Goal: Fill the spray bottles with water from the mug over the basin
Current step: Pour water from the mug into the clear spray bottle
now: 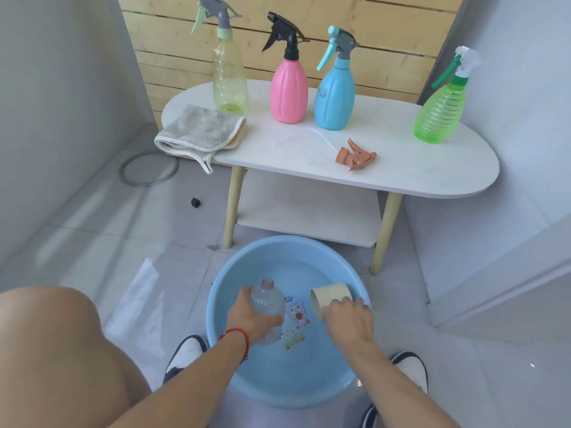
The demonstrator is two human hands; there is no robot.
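Clear, capless spray bottle [267, 307] gripped round its body by left hand [247, 319], neck up, over blue basin [222, 344]. Cream mug [330, 299] gripped in right hand [349, 319], mouth tipped toward bottle, just beside it.

I am crouching over the blue basin [216, 307] on the tiled floor, and my left hand [247, 316] is gripping a clear bottle [268, 304] with its neck open and tilted away from me. My right hand [347, 319] is holding the cream mug [329, 299] on its side, mouth turned toward the bottle but apart from it. On the white worktop [432, 177] beyond the basin, four capped spray bottles are standing: yellow [230, 81], pink [289, 88], blue [335, 94] and green [440, 114] (the green one well off to the right). An orange spray head [355, 154] is lying loose near the front edge, and a grey cloth [199, 132] is hanging over the left end.
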